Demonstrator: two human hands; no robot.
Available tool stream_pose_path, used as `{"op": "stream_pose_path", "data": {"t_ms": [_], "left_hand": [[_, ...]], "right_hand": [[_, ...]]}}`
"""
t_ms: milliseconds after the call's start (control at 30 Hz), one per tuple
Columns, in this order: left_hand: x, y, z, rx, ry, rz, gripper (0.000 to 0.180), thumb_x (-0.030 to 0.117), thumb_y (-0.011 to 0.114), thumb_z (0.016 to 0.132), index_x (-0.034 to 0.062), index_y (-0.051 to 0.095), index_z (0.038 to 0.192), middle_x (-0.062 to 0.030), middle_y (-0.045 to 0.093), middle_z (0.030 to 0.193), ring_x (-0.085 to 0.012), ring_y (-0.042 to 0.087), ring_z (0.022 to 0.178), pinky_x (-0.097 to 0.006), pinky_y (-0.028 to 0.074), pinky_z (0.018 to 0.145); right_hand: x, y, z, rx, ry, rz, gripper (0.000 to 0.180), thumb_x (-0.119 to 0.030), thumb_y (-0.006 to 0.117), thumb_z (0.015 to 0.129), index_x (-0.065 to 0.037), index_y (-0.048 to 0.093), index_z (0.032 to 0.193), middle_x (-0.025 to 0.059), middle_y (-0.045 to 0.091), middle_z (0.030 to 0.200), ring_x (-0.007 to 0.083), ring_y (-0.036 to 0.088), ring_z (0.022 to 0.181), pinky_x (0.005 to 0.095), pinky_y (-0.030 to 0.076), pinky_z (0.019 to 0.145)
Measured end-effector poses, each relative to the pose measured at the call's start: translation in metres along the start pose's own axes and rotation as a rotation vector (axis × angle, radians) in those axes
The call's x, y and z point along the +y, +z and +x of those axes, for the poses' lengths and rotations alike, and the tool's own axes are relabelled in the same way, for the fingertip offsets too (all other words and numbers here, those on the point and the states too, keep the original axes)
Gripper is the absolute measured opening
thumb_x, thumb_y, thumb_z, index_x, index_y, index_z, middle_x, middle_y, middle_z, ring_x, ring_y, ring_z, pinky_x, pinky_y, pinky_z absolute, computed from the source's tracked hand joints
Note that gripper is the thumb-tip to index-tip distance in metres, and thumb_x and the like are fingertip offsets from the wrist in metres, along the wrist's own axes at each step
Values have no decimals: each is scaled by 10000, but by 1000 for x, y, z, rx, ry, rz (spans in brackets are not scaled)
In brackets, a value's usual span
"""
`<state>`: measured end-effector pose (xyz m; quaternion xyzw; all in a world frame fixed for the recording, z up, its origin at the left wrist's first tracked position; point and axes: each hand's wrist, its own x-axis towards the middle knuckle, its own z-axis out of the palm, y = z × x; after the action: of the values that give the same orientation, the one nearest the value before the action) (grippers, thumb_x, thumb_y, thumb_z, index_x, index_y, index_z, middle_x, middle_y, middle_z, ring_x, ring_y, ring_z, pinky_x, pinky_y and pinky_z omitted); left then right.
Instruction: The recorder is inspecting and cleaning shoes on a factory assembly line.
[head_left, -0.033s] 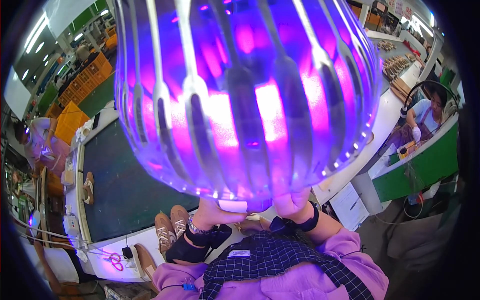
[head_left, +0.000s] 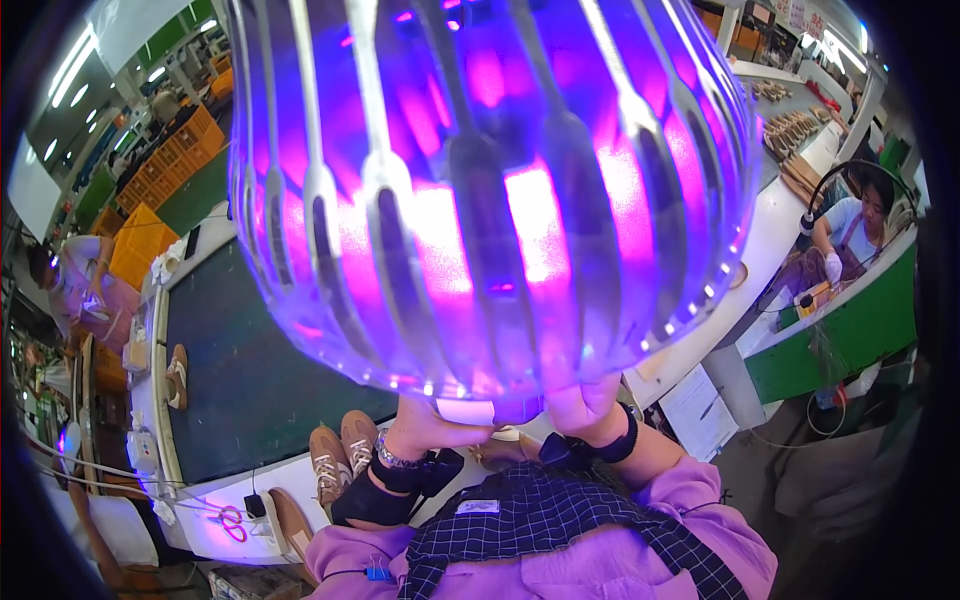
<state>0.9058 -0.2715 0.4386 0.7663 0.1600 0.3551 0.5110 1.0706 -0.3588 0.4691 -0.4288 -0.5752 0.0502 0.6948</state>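
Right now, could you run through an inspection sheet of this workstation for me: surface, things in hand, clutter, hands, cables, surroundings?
Surface: dark green belt with a white edge, running away at the left.
Things in hand: large slotted lamp cage glowing violet and pink, held up close to the camera by its base.
Clutter: pair of tan shoes near the belt's edge; one more shoe farther off; pink-handled scissors on the white edge.
Hands: left hand and right hand both grip the cage's base; dark wrist bands on both.
Cables: thin cords along the belt's left edge.
Surroundings: orange crates; other people at a green bench, right, and at far left.
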Motion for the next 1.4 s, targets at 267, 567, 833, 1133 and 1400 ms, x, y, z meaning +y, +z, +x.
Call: {"op": "stream_pose_path", "data": {"t_ms": [267, 567, 833, 1133, 1400], "left_hand": [[-1, 1, 1, 8, -27, -80, 640, 138, 830, 464, 3, 618, 1053, -103, 620, 1012, -211, 608, 929, -322, 474, 815], [5, 3, 2, 9, -173, -145, 649, 120, 841, 460, -3, 622, 1059, -99, 619, 1045, -189, 606, 948, -314, 465, 834], [3, 3, 1, 6, -229, -256, 658, 120, 848, 456, -7, 621, 1060, -90, 619, 1037, -177, 603, 944, -313, 462, 842], [6, 2, 6, -2, -206, -305, 680, 137, 857, 443, -21, 622, 1062, -98, 625, 1054, -178, 598, 961, -316, 453, 869], [3, -9, 8, -127, -170, -291, 622, 171, 857, 458, -20, 652, 1013, -101, 654, 1010, -196, 606, 932, -328, 454, 850]], "right_hand": [[6, -7, -3, -110, -26, 26, 33, -4, 567, 835, 21, 581, 852, 94, 591, 754, 160, 571, 593, 272, 443, 523], [1, -7, 4, -108, -166, 28, 57, -4, 567, 811, 14, 565, 865, 80, 542, 696, 182, 451, 498, 316, 348, 443], [-4, -11, -1, -140, -146, -5, 79, 2, 574, 787, 1, 562, 866, 73, 534, 657, 207, 466, 503, 328, 365, 445], [-1, -11, -17, -178, -227, -70, 133, 1, 593, 751, -11, 556, 878, 87, 575, 664, 225, 567, 509, 320, 447, 459], [-2, -15, -28, -99, 90, 276, 80, -25, 465, 853, -4, 494, 781, 65, 511, 570, 157, 502, 441, 275, 424, 438]]}}
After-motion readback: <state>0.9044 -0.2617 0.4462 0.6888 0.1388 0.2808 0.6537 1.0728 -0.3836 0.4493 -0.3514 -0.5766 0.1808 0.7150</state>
